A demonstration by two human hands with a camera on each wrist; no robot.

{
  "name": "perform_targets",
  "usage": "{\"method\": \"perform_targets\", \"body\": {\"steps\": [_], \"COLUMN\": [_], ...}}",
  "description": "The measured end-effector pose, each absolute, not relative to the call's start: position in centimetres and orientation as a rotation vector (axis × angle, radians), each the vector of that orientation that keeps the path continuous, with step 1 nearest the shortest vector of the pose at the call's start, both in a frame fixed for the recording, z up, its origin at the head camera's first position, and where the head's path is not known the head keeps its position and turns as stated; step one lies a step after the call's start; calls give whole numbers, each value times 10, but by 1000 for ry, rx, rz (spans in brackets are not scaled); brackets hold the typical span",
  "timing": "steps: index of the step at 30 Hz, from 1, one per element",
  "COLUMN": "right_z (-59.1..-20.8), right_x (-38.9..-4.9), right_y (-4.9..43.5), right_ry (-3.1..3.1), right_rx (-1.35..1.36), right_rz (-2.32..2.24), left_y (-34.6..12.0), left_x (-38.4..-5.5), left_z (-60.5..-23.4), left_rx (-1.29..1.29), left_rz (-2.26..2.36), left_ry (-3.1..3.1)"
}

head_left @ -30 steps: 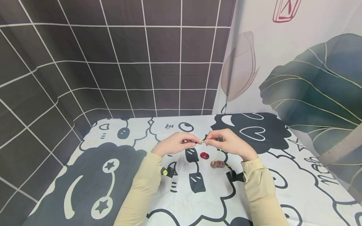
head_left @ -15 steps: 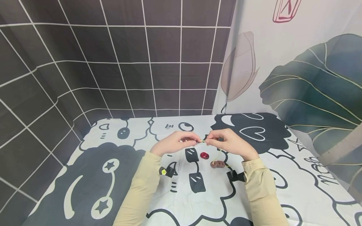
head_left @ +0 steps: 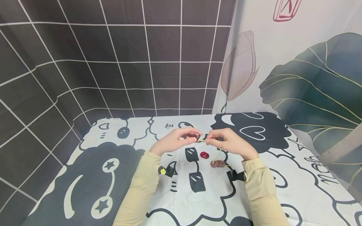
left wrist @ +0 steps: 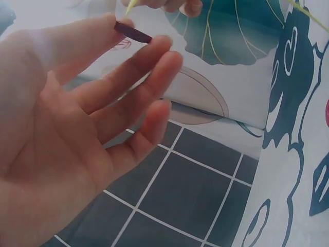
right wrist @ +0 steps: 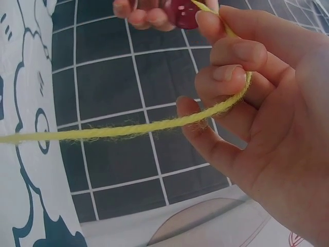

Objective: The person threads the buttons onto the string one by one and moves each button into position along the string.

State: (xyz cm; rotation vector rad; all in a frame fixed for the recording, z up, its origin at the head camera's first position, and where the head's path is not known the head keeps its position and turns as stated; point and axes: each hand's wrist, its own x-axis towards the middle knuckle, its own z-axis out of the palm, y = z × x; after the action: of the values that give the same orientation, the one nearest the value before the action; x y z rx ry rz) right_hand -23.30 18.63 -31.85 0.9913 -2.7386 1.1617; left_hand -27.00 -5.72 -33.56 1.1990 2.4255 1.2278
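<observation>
Thumb and fingertips of my left hand (head_left: 173, 142) pinch a round, dark red button (right wrist: 183, 12), seen edge-on in the left wrist view. Small holes show in its face in the right wrist view. Facing it, my right hand (head_left: 228, 142) pinches a yellow yarn (right wrist: 154, 125) close to its tip, which points at the button and overlaps it. The yarn's length runs through the right fingers and down to brown buttons (head_left: 217, 164) lying on the cloth, with the strand attached to them. Beside these lie bright red buttons (head_left: 204, 155), close under the hands.
A black-and-white cartoon cloth (head_left: 181, 201) covers the table. Behind it hangs a dark curtain with a white grid (head_left: 164, 75), and a leaf-printed white curtain (head_left: 311, 78) stands at the right. Dark straps sit at both wrists.
My left hand has shifted slightly, its upper fingers lifting and the dark red button coming into view between the fingertips. The right hand stays nearly still with the yarn.
</observation>
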Motion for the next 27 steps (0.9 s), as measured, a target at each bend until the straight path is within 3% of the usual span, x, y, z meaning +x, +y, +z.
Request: {"method": "perform_targets", "body": {"steps": [27], "right_z": [-319], "right_x": [-235], "right_y": [180], "right_ry": [-2739], "right_rx": [970], "right_rz": [1178], "left_y": [-58], "left_x": [-269], "left_z": [-332], "left_rx": [1236], "left_rz": [1400], "left_ry": [2270]}}
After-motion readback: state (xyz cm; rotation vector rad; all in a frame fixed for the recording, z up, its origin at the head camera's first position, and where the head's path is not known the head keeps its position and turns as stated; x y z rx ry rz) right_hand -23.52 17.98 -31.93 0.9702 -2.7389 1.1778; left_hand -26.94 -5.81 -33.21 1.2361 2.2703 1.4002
